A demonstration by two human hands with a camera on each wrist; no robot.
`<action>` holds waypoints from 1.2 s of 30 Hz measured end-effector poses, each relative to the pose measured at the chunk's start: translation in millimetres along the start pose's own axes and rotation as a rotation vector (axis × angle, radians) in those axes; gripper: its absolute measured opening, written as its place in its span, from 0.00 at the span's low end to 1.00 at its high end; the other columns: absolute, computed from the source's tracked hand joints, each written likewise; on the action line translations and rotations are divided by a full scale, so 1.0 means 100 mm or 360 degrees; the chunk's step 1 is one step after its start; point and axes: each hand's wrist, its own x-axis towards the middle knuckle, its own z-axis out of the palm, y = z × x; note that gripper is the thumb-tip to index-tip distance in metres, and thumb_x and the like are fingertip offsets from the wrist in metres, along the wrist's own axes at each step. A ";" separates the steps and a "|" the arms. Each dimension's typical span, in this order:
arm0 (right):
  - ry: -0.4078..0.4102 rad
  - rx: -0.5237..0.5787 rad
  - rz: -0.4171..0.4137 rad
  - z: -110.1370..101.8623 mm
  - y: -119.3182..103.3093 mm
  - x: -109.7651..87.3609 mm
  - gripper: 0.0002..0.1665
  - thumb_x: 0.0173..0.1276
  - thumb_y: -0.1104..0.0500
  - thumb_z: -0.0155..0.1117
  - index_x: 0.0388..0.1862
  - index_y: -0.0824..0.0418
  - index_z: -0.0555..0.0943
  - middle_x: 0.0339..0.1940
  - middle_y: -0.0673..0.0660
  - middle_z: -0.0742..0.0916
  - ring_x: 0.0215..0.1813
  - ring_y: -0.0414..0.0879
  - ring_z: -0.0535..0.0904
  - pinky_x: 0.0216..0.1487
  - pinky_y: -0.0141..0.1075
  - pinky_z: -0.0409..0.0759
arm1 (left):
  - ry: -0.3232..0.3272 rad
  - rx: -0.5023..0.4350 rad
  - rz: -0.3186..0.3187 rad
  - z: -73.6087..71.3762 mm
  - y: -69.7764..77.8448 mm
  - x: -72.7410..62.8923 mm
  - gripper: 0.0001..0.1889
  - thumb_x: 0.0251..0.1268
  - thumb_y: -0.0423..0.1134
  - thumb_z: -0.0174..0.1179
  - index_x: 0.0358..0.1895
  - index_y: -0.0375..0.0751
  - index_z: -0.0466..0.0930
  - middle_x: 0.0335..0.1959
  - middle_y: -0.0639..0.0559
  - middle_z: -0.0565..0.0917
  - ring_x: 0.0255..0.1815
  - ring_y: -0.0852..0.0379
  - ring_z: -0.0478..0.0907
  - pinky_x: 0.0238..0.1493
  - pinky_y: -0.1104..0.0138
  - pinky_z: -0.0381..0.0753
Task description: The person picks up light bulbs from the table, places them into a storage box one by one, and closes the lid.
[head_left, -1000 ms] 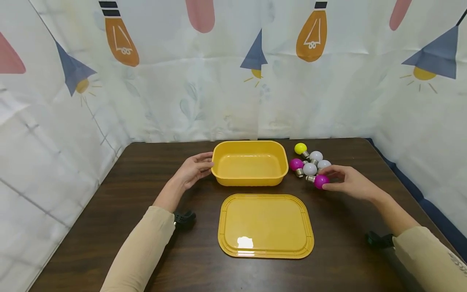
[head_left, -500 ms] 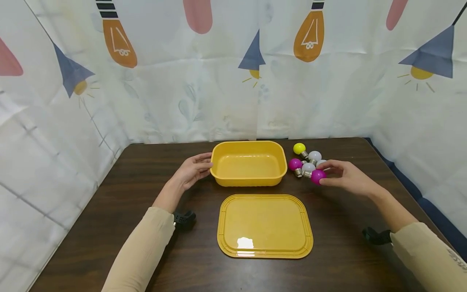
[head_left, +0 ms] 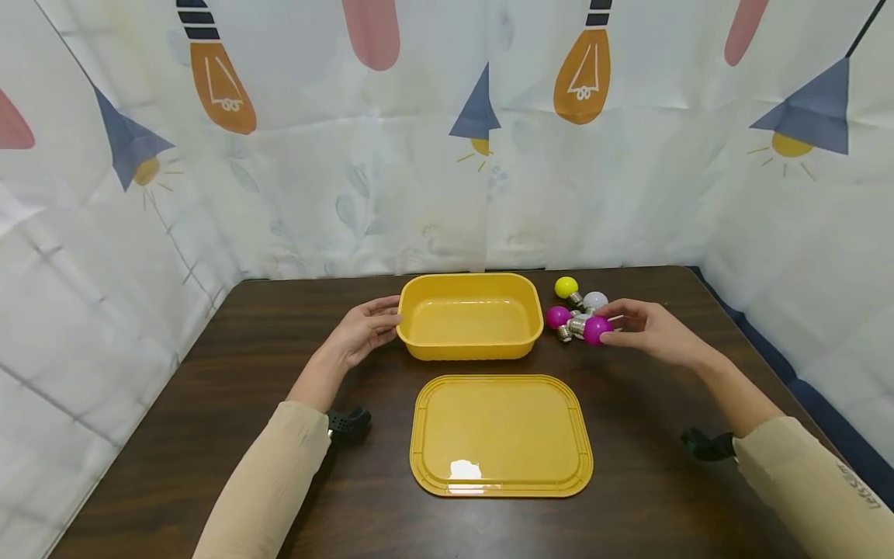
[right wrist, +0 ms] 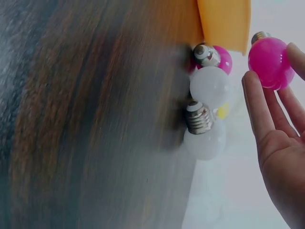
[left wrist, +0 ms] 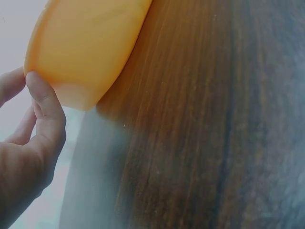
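"Lead entry?"

"One magenta bulb (head_left: 597,331), glossy, silver screw base toward nine o'clock. Location: three o'clock of the yellow tub (head_left: 470,350), raised off the bench (head_left: 642,473)."

"Held by?"

"Right hand (head_left: 649,330), reaching in from five o'clock. Thumb and fingers grasp the globe by its sides, base left exposed."

"Items about it?"

"Yellow bulb (head_left: 566,287), one, at eleven o'clock of the held piece. Second magenta bulb (head_left: 558,317), between nine and ten, near the tub. White bulbs (right wrist: 211,87), two plain in the right wrist view, lying on the bench; one shows at twelve o'clock in the head view. The right hand hides part of the group; full count cannot be told."

"The tub?"

"Oblong, rounded corners, upright on the bench. Left hand (head_left: 359,334) at its nine o'clock end, thumb and fingers pinching the rim."

"Next?"

"Flat yellow tray (head_left: 500,435), rounded corners, at six o'clock of the tub, apart from it; a patch of glare near its front edge."

"Surroundings?"

"Beige sleeves (head_left: 261,481), a pair, with black wrist bands (head_left: 349,421). Bench: dark wood grain. Pale cloth (head_left: 412,194) beyond it at twelve o'clock, printed with orange bulbs and blue lamps."
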 end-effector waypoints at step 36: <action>0.0182 0.0231 0.0070 0.29 -0.24 0.37 0.32 0.73 0.49 0.70 0.67 0.64 0.74 0.64 0.63 0.80 0.65 0.57 0.77 0.59 0.47 0.81 | -0.0029 -0.0056 -0.0005 0.00 -0.02 -0.02 0.31 0.76 0.29 0.60 0.78 0.36 0.62 0.55 0.47 0.81 0.43 0.58 0.85 0.53 0.65 0.83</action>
